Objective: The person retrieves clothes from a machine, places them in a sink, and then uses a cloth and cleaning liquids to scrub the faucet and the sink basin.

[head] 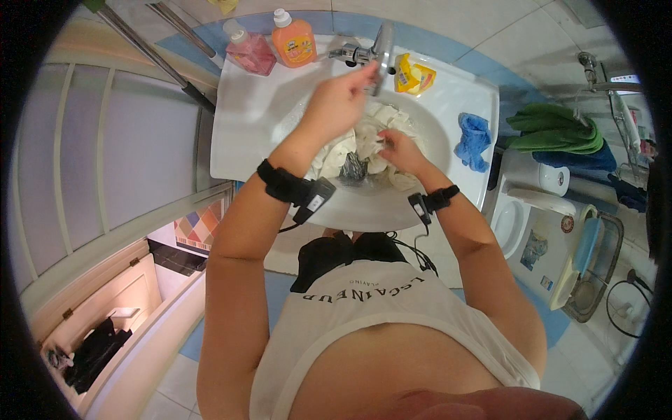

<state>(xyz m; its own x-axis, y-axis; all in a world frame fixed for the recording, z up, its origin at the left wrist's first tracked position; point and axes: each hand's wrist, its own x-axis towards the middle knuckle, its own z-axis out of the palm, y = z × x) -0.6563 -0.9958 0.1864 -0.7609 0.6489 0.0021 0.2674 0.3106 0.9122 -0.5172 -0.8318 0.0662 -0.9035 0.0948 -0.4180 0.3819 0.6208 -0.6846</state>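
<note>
My left hand is raised over the back of the white washbasin, its fingers at the spout of the chrome faucet; blur hides whether they touch it. Wet white cloth lies bunched in the basin, with a dark patterned part at its middle. At the right side of the bundle, my right hand has its thumb and fingers on a fold of the cloth. Both wrists wear black straps with small devices.
Behind the basin stand a pink pump bottle, an orange bottle and a yellow packet. A blue cloth lies on the right rim. Green towels hang at the right, near a washing machine.
</note>
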